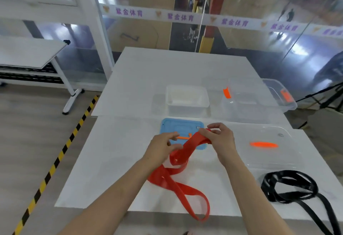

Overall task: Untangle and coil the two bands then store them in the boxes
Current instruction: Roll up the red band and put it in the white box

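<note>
Fingers (168, 138) of the left hand (161, 149): curled, half closed. Thumb and lower fingers appear to pinch the red band (191, 144) at its near edge where the strip rises off the table (120, 151). Index finger lifted above it. The contact is partly hidden, so the pinch is a judgement.

Red band: flat, wide, thin strip, looks like elastic or latex. Judged light, limp and a little tacky. It folds on itself and holds no shape. One stretch runs taut between the two hands, over the blue lid (183, 125). Below the left wrist it drops into twisted loops on the table, and one long loop hangs over the near edge. Best taken flat across its width, close to an end, so that twists show and can be run out hand over hand. A grip on the bunched loops would likely tighten the tangle.

Right hand (222, 140): fingers (216, 126) curled tight around the bunched upper end of the band, which is gathered into the palm, with the thumb underneath. This hand sits higher and farther out than the left.

Behind the hands: white box (187, 97) open, clear box (239, 97) beside it to the right, both well apart from the band.

Right of the right forearm: clear lid (263, 144), then the black band (289, 186), loose and overlapping on the table. Neither hand touches it, and its tail runs off the near right edge. Narrower than the red one, and judged equally soft.
</note>
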`<action>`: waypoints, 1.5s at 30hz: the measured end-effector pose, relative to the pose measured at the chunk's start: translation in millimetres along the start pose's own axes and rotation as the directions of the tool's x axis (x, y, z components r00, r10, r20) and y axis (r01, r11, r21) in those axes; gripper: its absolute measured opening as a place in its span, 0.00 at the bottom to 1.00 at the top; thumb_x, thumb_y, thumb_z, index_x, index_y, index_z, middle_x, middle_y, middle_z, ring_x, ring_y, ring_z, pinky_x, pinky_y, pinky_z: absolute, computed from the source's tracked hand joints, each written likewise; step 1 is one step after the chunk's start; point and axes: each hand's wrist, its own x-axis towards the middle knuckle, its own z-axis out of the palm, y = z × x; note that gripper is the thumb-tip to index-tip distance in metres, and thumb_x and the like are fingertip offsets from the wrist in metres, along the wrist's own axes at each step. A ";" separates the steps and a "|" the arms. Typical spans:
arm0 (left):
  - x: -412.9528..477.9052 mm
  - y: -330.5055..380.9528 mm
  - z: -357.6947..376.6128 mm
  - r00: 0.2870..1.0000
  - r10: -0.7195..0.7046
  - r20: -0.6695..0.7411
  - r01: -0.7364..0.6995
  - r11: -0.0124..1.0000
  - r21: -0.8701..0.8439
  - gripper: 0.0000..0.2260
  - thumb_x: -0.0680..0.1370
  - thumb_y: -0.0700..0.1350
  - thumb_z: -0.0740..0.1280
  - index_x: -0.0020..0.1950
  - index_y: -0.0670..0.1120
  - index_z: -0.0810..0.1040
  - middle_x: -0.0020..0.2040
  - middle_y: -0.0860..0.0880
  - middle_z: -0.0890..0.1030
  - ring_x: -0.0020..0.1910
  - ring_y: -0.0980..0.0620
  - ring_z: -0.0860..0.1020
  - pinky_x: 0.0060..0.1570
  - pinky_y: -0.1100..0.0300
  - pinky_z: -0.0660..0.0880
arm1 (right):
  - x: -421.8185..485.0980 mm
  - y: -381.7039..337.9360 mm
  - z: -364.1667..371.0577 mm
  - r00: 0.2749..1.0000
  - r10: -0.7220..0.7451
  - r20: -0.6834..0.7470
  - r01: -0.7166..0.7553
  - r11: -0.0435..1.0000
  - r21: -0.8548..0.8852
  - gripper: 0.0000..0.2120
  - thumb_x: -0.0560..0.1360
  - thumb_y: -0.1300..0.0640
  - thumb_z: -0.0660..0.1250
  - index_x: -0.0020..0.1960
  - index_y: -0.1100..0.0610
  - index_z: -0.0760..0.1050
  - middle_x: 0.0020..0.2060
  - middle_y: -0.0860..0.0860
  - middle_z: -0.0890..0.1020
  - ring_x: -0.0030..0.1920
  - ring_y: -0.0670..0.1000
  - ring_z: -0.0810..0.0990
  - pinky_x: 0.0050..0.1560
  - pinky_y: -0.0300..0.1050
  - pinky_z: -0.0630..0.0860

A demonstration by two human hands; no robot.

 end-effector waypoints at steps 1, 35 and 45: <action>0.4 13.2 -0.7 0.999 0.033 0.011 -0.033 0.999 -0.019 0.23 0.73 0.51 0.78 0.67 0.54 0.81 0.57 0.57 0.84 0.44 0.56 0.81 0.54 0.58 0.79 | 1.0 -8.0 4.1 1.000 -0.016 0.019 0.016 1.000 0.003 0.16 0.70 0.56 0.84 0.51 0.57 0.80 0.41 0.58 0.89 0.45 0.62 0.90 0.52 0.56 0.86; 27.1 99.5 -27.4 0.977 0.094 -0.192 -0.185 0.823 -0.537 0.07 0.81 0.43 0.71 0.57 0.44 0.84 0.53 0.48 0.87 0.55 0.50 0.86 0.58 0.56 0.82 | 9.7 -40.7 11.5 0.822 -0.473 0.316 0.459 0.880 0.124 0.14 0.77 0.66 0.76 0.58 0.51 0.81 0.59 0.43 0.87 0.61 0.50 0.86 0.66 0.49 0.80; 40.9 98.2 -45.5 0.985 0.019 -0.169 -0.143 0.635 -0.760 0.18 0.80 0.42 0.72 0.69 0.38 0.75 0.62 0.38 0.83 0.63 0.40 0.82 0.67 0.46 0.78 | 27.1 -62.6 23.9 0.882 -0.439 0.173 0.394 0.887 0.241 0.13 0.71 0.69 0.81 0.51 0.56 0.86 0.46 0.51 0.89 0.49 0.51 0.89 0.53 0.39 0.84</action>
